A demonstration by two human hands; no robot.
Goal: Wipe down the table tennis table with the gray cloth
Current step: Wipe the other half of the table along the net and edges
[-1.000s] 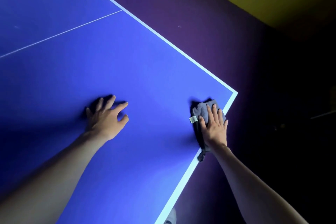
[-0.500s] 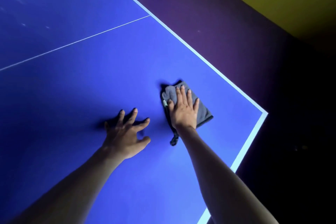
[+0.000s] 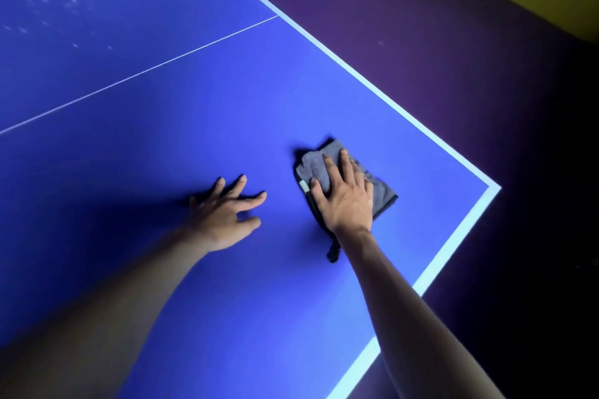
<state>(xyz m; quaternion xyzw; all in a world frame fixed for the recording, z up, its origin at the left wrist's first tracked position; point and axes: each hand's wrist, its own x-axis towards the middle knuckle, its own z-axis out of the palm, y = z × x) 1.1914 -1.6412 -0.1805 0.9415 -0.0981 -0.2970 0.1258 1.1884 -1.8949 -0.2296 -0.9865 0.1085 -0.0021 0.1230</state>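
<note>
Since a second ago the gray cloth [image 3: 346,176] has slid inward from the corner of the blue table [image 3: 194,107]. It lies under the flat right hand [image 3: 345,197], which hides its middle. Just beside it, the left hand [image 3: 227,210] rests spread, fingertips down.

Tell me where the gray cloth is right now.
In the head view, the gray cloth lies flat under the right hand, inside the table's right corner.
</note>
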